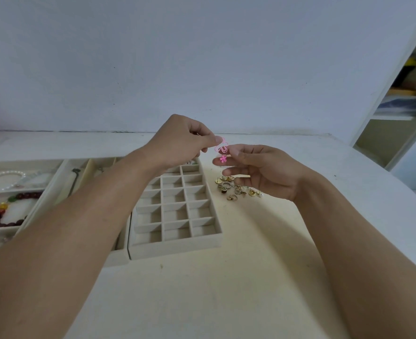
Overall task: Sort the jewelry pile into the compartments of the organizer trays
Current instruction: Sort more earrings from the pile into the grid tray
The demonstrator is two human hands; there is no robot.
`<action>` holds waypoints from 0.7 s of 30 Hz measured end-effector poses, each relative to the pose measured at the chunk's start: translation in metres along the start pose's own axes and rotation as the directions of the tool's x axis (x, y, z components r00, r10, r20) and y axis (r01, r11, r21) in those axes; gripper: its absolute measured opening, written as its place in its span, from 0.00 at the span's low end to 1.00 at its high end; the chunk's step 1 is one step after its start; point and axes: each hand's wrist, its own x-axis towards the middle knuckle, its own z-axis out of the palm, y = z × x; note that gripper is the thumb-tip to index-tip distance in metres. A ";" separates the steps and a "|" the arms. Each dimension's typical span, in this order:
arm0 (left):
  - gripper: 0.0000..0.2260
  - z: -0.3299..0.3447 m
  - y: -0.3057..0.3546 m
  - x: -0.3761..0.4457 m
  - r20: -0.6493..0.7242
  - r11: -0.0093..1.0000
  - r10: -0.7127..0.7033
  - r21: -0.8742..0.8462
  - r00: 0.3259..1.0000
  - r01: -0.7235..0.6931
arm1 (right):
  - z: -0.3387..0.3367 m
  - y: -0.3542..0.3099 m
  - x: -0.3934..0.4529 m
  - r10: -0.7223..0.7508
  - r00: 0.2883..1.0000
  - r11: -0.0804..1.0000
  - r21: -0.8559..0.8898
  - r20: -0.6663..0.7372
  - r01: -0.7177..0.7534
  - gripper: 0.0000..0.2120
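Pinching the pink earring (222,148) in my left hand (182,140) above the grid tray (175,243), right hand (263,171) slack-fingered beside it over the pile (236,188), I judge lowering it into a vacant cell comes next.

Two hands (185,140); one pink earring (222,149); three organizer trays (177,243); one jewelry pile (236,188).

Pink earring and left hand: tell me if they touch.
Touching. The head view shows the left hand pinching the top of the pink earring between its fingertips, so it hangs above the tray.
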 end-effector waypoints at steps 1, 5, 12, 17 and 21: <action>0.09 0.000 0.001 0.000 0.001 1.000 0.006 0.002 1.000 -0.006 | 0.000 0.000 0.000 0.008 1.000 1.000 0.022 0.004 -0.008 0.16; 0.09 0.000 0.002 0.000 0.017 0.999 0.036 -0.002 0.999 -0.036 | 0.002 0.000 -0.001 0.031 0.999 0.996 0.086 0.021 -0.033 0.12; 0.08 -0.001 0.001 -0.001 0.055 0.998 0.063 0.017 0.997 -0.064 | 0.001 0.001 0.001 0.052 0.998 0.995 0.085 0.027 -0.055 0.12; 0.07 -0.002 0.001 -0.002 0.099 0.995 0.082 0.041 0.992 -0.087 | 0.000 0.002 0.002 0.059 0.998 0.998 0.033 0.007 -0.059 0.17; 0.07 -0.001 0.000 -0.002 0.102 0.993 0.087 0.067 0.991 -0.094 | 0.001 0.002 0.003 0.053 0.998 0.999 0.002 -0.030 -0.052 0.16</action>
